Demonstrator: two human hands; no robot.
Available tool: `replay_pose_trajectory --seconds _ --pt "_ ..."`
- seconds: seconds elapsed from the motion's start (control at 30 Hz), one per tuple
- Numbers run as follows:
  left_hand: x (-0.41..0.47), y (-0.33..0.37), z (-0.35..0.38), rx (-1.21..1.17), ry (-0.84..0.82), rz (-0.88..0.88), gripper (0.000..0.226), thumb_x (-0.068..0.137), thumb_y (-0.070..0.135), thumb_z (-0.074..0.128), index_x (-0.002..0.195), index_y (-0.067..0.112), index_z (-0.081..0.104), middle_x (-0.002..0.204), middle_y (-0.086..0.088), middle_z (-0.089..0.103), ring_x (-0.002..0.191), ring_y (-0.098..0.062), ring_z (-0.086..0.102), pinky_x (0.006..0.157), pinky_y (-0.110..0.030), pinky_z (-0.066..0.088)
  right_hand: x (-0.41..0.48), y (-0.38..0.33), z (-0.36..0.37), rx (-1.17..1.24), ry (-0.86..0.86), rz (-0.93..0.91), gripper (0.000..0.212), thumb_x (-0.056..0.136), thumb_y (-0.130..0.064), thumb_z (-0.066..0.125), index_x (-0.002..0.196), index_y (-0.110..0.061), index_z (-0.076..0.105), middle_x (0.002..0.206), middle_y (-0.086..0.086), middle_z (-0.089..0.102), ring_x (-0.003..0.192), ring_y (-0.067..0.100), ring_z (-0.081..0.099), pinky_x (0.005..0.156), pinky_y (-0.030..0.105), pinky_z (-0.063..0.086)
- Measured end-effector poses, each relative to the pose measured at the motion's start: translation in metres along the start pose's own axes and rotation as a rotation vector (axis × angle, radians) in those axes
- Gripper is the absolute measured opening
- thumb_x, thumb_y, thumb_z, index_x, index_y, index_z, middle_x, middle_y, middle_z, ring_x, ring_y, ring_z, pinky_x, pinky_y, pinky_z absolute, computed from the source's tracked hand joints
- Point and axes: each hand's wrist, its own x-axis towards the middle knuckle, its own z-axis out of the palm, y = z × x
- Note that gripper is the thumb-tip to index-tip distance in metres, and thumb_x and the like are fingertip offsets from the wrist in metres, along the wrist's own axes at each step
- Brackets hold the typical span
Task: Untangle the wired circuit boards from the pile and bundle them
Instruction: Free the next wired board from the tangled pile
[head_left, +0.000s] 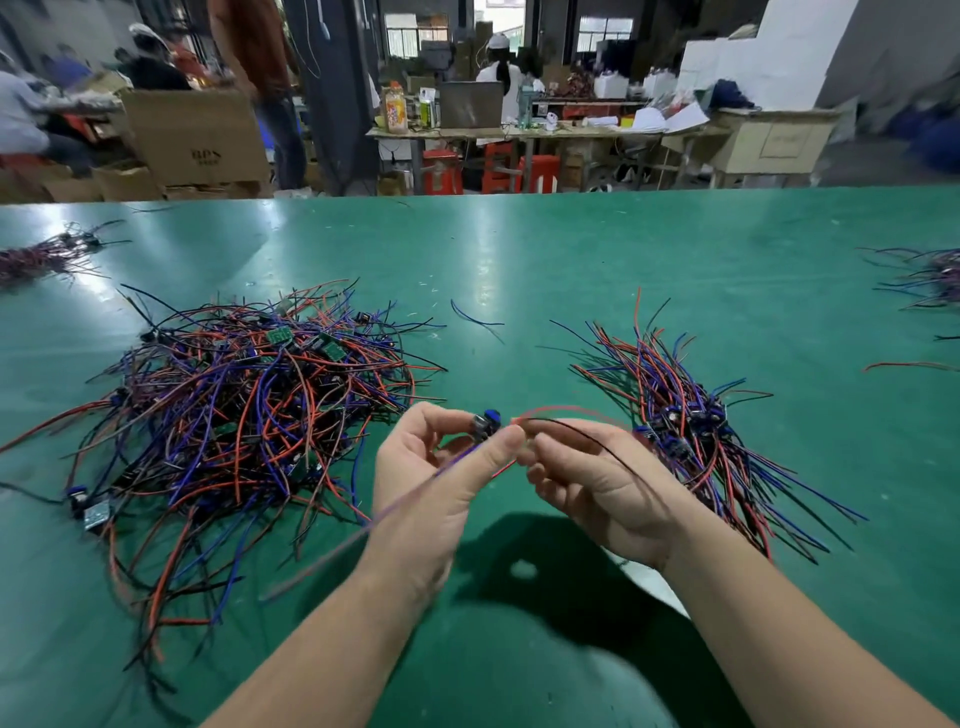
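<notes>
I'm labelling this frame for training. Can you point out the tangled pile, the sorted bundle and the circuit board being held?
tangled pile (249, 405), head view, on the crossed wires at its middle.
sorted bundle (688, 422), head view, on the clustered boards at its middle.
circuit board (490, 417), head view, on its blue component.

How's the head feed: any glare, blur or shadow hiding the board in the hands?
Head view: the circuit board pinched by the left hand is soft but readable. Head view: its purple wire smears into blur toward lower left. Head view: glare streaks the green table, and the hands' shadow falls below the right hand pinching the red wire, off the board.
</notes>
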Motion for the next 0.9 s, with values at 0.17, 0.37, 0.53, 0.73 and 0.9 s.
replay_pose_trajectory --seconds 0.17,0.37,0.53,0.73,0.9 --pt "-0.01 -0.012 0.006 0.171 -0.193 0.057 0.038 0.056 0.007 0.087 0.072 0.015 0.054 0.059 0.005 0.066 0.053 0.0 0.058 0.054 -0.011 0.045 0.002 -0.005 -0.001 0.108 0.109 -0.045 0.01 0.061 -0.013 0.068 0.065 -0.009 0.076 0.063 0.003 0.066 0.054 0.006 0.06 0.049 0.013 0.047" --pt "-0.005 -0.005 0.005 -0.01 -0.18 -0.229 0.009 0.074 0.0 0.072 0.08 0.006 0.068 0.074 -0.008 0.073 0.066 -0.019 0.071 0.06 -0.024 0.056 0.001 -0.012 -0.009 0.148 0.128 -0.069 0.024 0.06 -0.006 0.068 0.083 -0.01 0.073 0.062 0.003 0.064 0.05 0.008 0.06 0.047 0.015 0.048" --pt "-0.008 -0.005 0.005 0.05 -0.152 -0.245 0.035 0.049 0.026 0.083 0.075 0.005 0.073 0.074 -0.016 0.073 0.065 -0.02 0.07 0.059 -0.024 0.056 0.003 -0.004 -0.003 -0.018 0.209 -0.079 0.042 0.053 -0.009 0.075 0.093 -0.009 0.065 0.06 -0.002 0.065 0.054 0.006 0.061 0.049 0.013 0.045" --pt "-0.007 -0.008 0.007 0.027 -0.131 -0.371 0.023 0.057 0.016 0.077 0.075 0.002 0.071 0.069 -0.016 0.071 0.06 -0.02 0.07 0.052 -0.023 0.054 0.005 0.0 0.0 0.127 0.241 0.056 0.023 0.056 -0.004 0.07 0.079 -0.005 0.066 0.066 0.008 0.07 0.05 0.01 0.059 0.043 0.013 0.043" --pt "-0.005 -0.006 0.008 0.091 -0.179 -0.424 0.012 0.073 0.005 0.074 0.079 -0.002 0.069 0.071 -0.015 0.072 0.058 -0.019 0.069 0.051 -0.024 0.054 0.005 0.001 -0.001 0.149 0.203 0.121 0.025 0.063 0.0 0.065 0.087 0.001 0.066 0.065 0.01 0.067 0.049 0.012 0.061 0.045 0.017 0.048"
